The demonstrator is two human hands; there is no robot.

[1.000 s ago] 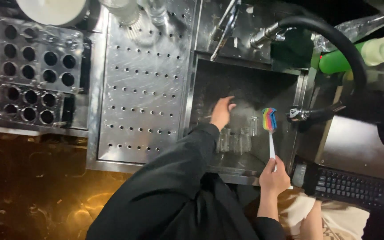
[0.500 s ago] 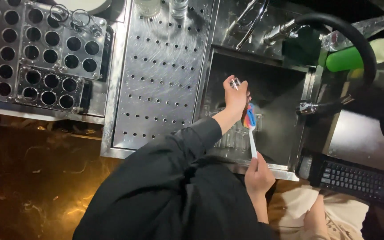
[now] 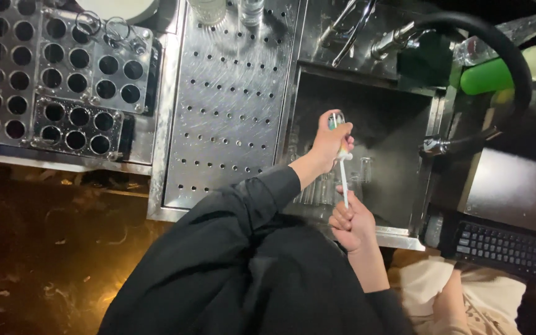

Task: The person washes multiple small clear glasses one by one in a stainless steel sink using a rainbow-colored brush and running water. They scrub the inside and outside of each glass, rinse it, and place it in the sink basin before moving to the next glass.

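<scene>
Glass (image 3: 336, 121) gripped by left hand (image 3: 330, 144) | brush (image 3: 344, 180) clenched in right hand (image 3: 352, 223) | over sink (image 3: 398, 124), glasses (image 3: 361, 170) below

- Stainless steel bench (image 3: 156, 205), scratched, bright glare on its top.
- Perforated drainboard (image 3: 231, 105) set into it, rows of round holes.
- Deep square sink (image 3: 392, 124) just right of the drainboard, dark inside; tap (image 3: 398, 38) at its back edge.
- Thick black hose (image 3: 497, 43) arcs over the sink's right side.
- Metal rack (image 3: 51, 80) with round wells, far left.
- Floor (image 3: 51, 260) dark, warm amber reflections.
- Black keyboard (image 3: 504, 248), lower right.
</scene>
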